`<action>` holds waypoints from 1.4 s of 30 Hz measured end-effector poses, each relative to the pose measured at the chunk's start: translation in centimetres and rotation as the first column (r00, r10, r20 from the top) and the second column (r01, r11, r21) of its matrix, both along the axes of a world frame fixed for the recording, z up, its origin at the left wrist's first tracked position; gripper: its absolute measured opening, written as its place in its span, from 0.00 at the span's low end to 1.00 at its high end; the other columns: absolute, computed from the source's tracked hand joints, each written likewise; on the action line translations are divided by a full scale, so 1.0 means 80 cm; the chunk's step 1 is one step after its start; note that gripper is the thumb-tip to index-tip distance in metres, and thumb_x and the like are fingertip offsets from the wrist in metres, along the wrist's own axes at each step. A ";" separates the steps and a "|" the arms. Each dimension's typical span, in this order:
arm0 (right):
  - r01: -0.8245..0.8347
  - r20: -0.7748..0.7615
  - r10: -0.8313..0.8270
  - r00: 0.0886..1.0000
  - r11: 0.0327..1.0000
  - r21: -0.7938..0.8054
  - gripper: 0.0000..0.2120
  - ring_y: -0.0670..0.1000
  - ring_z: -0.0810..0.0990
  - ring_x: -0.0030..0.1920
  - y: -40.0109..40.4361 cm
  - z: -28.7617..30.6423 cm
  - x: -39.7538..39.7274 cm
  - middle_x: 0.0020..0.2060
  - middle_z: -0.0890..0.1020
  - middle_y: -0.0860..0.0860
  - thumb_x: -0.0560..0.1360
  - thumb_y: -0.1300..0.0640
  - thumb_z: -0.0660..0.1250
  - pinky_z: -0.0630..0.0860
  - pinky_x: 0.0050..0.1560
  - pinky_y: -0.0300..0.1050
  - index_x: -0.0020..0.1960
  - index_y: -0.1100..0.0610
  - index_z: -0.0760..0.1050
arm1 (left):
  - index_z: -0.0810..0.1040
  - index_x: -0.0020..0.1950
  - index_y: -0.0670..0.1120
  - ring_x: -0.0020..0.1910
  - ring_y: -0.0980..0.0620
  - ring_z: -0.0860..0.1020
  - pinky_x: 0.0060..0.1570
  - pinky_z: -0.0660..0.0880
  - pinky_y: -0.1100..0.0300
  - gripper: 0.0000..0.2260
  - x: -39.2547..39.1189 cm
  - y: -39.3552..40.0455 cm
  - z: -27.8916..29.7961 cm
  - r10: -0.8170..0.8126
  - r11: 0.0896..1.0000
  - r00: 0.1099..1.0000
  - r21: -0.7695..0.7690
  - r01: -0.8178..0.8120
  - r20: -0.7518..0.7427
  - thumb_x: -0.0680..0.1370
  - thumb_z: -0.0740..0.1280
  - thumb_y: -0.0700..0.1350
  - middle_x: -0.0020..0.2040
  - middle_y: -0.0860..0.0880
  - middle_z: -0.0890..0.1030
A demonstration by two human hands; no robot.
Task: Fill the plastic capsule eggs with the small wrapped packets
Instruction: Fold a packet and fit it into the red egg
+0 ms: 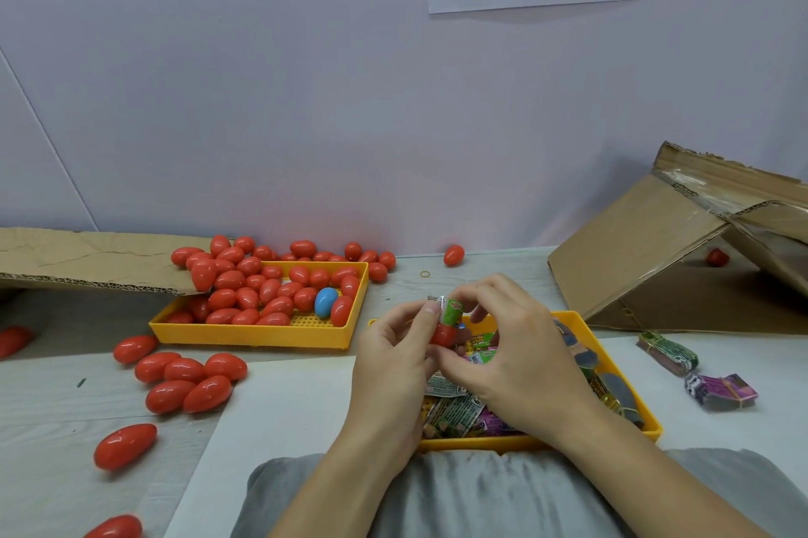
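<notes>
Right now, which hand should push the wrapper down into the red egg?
The right hand. Its fingers already pinch the green packet that sticks out of the red egg half, while the left hand grips that half from below.

One head-worn wide-angle view looks forward and down from the person's seat, close over the worktop (306, 389), facing the pale wall (306, 100) behind

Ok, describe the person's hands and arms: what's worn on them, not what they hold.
Both the left hand and the right hand are bare: no gloves, rings, watch or bands show. Both forearms are uncovered up to the frame's lower edge, with no sleeve visible. The fingernails look short and unpainted. A grey garment covers the lap or torso below.
</notes>
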State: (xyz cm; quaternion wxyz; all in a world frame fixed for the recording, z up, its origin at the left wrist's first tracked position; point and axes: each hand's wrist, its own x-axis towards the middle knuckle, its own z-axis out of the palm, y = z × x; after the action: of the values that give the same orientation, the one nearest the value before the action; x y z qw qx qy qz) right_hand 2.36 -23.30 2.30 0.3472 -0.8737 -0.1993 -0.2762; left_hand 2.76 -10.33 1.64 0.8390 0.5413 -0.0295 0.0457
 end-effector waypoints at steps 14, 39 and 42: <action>-0.008 -0.116 0.024 0.993 0.991 0.136 0.15 0.44 0.78 0.48 -0.004 -0.008 0.006 0.46 0.78 0.41 0.68 0.52 0.75 0.75 0.40 0.36 0.51 0.44 0.73 | 0.85 0.50 0.49 0.44 0.46 0.86 0.45 0.81 0.57 0.06 0.001 0.001 -0.010 -0.049 0.987 0.995 0.157 0.035 0.089 0.77 0.71 0.39 0.43 0.44 0.86; -0.063 -0.247 0.276 0.929 0.774 0.630 0.03 0.37 0.78 0.31 -0.023 0.002 0.013 0.29 0.82 0.43 0.75 0.62 0.72 0.73 0.35 0.29 0.42 0.57 0.83 | 0.79 0.51 0.48 0.44 0.52 0.85 0.41 0.79 0.62 0.11 -0.006 0.002 -0.008 -0.039 0.905 0.989 0.425 -0.026 0.145 0.72 0.77 0.46 0.43 0.48 0.86; -0.082 -0.259 0.301 0.918 0.783 0.617 0.04 0.38 0.78 0.32 -0.022 0.004 0.011 0.30 0.82 0.44 0.75 0.63 0.71 0.73 0.36 0.30 0.42 0.58 0.82 | 0.79 0.54 0.50 0.42 0.55 0.84 0.38 0.77 0.65 0.13 -0.007 0.002 -0.009 -0.053 0.896 0.990 0.445 -0.010 0.130 0.72 0.77 0.47 0.42 0.49 0.86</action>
State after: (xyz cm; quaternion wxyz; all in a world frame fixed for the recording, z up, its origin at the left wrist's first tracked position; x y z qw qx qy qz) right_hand 3.23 -25.08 2.61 0.6588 -0.7298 -0.1281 -0.1304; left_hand 2.17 -10.15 0.91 0.6897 0.7136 -0.1037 0.0661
